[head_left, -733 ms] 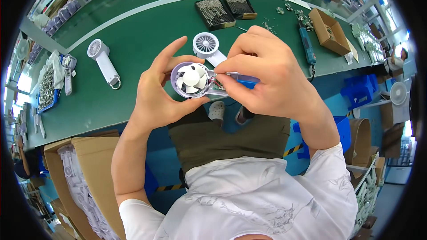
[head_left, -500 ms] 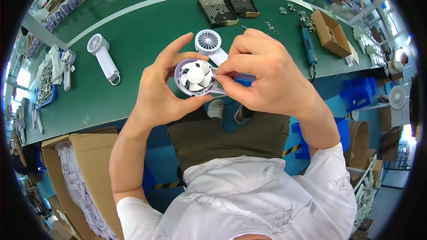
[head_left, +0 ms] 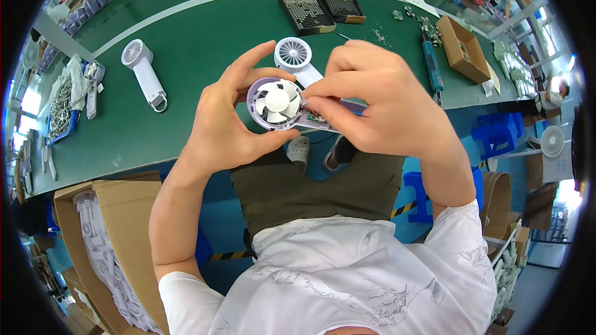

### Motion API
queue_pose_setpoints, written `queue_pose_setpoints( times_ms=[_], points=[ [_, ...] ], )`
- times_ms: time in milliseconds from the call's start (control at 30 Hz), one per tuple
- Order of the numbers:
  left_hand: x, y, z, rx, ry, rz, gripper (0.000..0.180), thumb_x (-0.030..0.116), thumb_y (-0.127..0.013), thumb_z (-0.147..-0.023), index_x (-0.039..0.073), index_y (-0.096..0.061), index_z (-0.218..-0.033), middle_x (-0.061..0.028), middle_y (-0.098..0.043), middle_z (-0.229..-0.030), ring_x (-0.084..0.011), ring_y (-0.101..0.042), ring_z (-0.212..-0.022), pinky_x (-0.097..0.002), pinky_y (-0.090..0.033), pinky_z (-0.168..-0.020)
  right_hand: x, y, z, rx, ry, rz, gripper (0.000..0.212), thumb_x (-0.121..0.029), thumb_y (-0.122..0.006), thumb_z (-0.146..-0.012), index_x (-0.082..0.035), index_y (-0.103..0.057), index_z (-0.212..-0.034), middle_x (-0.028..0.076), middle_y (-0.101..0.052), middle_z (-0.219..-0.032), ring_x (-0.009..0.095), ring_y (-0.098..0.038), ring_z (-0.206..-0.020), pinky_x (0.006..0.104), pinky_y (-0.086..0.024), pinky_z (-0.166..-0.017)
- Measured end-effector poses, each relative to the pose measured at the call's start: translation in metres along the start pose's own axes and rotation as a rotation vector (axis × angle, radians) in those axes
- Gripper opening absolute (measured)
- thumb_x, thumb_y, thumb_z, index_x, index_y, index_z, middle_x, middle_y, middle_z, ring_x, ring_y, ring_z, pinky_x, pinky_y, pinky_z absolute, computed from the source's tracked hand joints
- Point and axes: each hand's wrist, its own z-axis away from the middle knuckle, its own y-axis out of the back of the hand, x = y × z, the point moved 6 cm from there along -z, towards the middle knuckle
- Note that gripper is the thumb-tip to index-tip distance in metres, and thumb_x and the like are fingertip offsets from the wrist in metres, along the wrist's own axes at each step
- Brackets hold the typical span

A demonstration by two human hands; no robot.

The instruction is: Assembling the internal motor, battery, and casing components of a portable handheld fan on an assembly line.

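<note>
My left hand is curled round the round head of an opened handheld fan, thumb on the near rim and fingers on the far side. White blades show in its purple-grey housing. At the neck, red and dark wires and a green circuit board lie exposed in the handle. My right hand is closed over the handle, thumb and forefinger pinched beside the wires; what sits between the fingertips is too small to make out. Just beyond lies a second white handheld fan with its grille on, its handle partly hidden.
Another handheld fan lies on the green table at left. Two black trays of small parts stand at the back. Right of them are a teal electric screwdriver and a cardboard box. A carton of white parts stands near left.
My right hand has shifted slightly and its fingertips have lifted a little, so more of the wires and circuit board shows. The held fan has turned slightly and moved a little right.
</note>
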Motion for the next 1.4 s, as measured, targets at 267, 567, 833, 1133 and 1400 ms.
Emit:
queue_pose_setpoints(
  times_ms=[267,567,833,1133,1400],
  points=[
    [-0.005,0.003,0.003,-0.004,0.024,0.007,0.102,0.005,-0.095,-0.066,0.002,-0.044,-0.154,-0.0136,-0.075,-0.122,-0.0231,-0.074,-0.111,-0.0356,-0.059,-0.097,-0.002,0.003,0.003,0.000,0.050,-0.043,0.003,-0.006,-0.076,-0.077,-0.004,-0.077,-0.079,0.008,-0.061,-0.077,0.026,-0.059,-0.074,0.0377,-0.047,-0.064],
    [-0.005,0.006,0.004,-0.006,0.041,0.021,0.103,0.005,-0.095,-0.066,0.001,-0.043,-0.154,-0.0143,-0.074,-0.123,-0.0225,-0.073,-0.112,-0.0356,-0.058,-0.098,-0.003,-0.005,-0.002,-0.062,0.100,-0.015,0.003,-0.007,-0.075,-0.077,-0.004,-0.076,-0.076,0.008,-0.058,-0.074,0.027,-0.056,-0.071,0.0388,-0.045,-0.061],
    [-0.018,0.023,0.030,0.038,0.142,0.058,0.104,0.006,-0.095,-0.068,-0.003,-0.040,-0.155,-0.0163,-0.073,-0.125,-0.0212,-0.071,-0.113,-0.0351,-0.056,-0.101,0.079,-0.002,-0.020,0.171,-0.176,-0.075,0.015,-0.013,-0.075,-0.089,-0.001,-0.080,-0.096,0.011,-0.068,-0.079,0.024,-0.064,-0.069,0.0347,-0.051,-0.064],
    [-0.028,0.041,0.059,0.089,0.194,0.100,0.106,0.003,-0.095,-0.067,-0.004,-0.038,-0.156,-0.0178,-0.073,-0.124,-0.0204,-0.071,-0.113,-0.0337,-0.058,-0.098,0.106,-0.054,0.012,0.003,-0.403,0.228,0.069,-0.037,-0.082,-0.083,0.003,-0.063,-0.136,0.018,-0.071,-0.105,0.035,-0.069,-0.099,0.0435,-0.056,-0.088],
    [-0.030,0.033,0.057,0.079,0.217,0.119,0.107,0.003,-0.095,-0.067,-0.003,-0.038,-0.157,-0.0171,-0.073,-0.123,-0.0195,-0.071,-0.113,-0.0334,-0.058,-0.098,0.110,-0.073,0.020,-0.029,-0.409,0.094,0.079,-0.033,-0.085,-0.080,-0.001,-0.055,-0.145,0.018,-0.070,-0.104,0.034,-0.069,-0.098,0.0438,-0.055,-0.088]
  ],
)
